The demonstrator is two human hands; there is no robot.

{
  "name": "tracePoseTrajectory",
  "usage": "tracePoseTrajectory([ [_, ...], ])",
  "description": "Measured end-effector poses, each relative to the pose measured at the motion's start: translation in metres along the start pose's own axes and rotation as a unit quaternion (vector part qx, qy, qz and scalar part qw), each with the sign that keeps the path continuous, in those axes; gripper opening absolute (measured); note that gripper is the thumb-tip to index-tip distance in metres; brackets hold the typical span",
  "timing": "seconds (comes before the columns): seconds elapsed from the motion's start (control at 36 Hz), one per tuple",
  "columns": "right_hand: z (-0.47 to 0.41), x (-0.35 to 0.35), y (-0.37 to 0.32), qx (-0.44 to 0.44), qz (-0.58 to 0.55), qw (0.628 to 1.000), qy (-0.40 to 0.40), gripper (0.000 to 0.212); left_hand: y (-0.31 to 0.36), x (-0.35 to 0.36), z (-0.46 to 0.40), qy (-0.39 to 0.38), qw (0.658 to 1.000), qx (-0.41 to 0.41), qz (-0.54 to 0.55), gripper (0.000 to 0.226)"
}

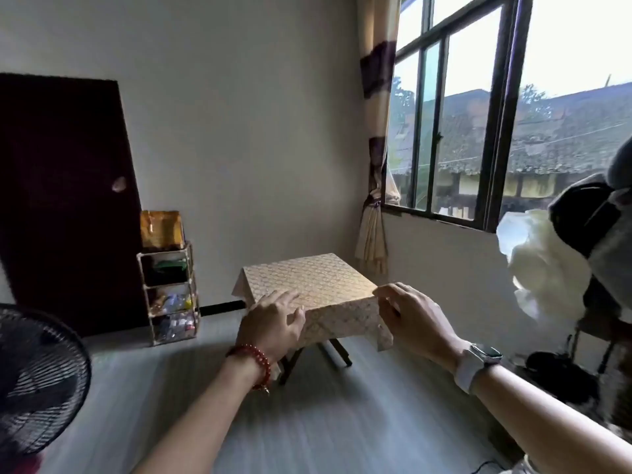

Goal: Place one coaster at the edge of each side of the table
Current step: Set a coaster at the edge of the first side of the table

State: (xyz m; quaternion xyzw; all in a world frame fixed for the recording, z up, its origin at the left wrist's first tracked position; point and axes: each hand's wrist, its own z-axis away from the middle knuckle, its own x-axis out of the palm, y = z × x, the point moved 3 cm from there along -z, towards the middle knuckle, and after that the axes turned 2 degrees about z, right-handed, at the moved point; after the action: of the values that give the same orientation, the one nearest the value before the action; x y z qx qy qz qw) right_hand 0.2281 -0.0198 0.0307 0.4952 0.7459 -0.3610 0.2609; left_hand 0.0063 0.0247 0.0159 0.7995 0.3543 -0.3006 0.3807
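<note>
A small low table (307,278) stands ahead of me, covered by a gold patterned tablecloth (342,323) that hangs over its near side. My left hand (273,319) rests flat on the cloth at the near left corner, fingers spread. At the near right corner, my right hand (410,313) has its fingers curled over the cloth's edge. No coaster is visible anywhere on the table or in either hand.
A shelf rack (171,289) with small items stands left of the table by a dark door (68,200). A black fan (37,381) is at the near left. A window (496,114) and curtain (374,165) are right, with bags (564,268) beside me.
</note>
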Motion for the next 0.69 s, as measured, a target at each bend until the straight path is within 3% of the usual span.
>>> tracePoseTrajectory([
  [0.14, -0.036, 0.089, 0.038, 0.02, -0.004, 0.999, -0.03, 0.013, -0.059, 0.062, -0.035, -0.01, 1.0, -0.022, -0.007, 0.037],
  [0.36, -0.166, 0.217, 0.085, 0.022, -0.028, 0.994, -0.103, 0.02, -0.167, 0.129, -0.165, -0.007, 0.997, -0.074, 0.02, 0.031],
  [0.69, -0.313, 0.37, 0.173, 0.067, -0.043, 0.981, -0.179, 0.023, -0.269, 0.257, -0.325, -0.039, 0.988, -0.128, 0.079, 0.024],
])
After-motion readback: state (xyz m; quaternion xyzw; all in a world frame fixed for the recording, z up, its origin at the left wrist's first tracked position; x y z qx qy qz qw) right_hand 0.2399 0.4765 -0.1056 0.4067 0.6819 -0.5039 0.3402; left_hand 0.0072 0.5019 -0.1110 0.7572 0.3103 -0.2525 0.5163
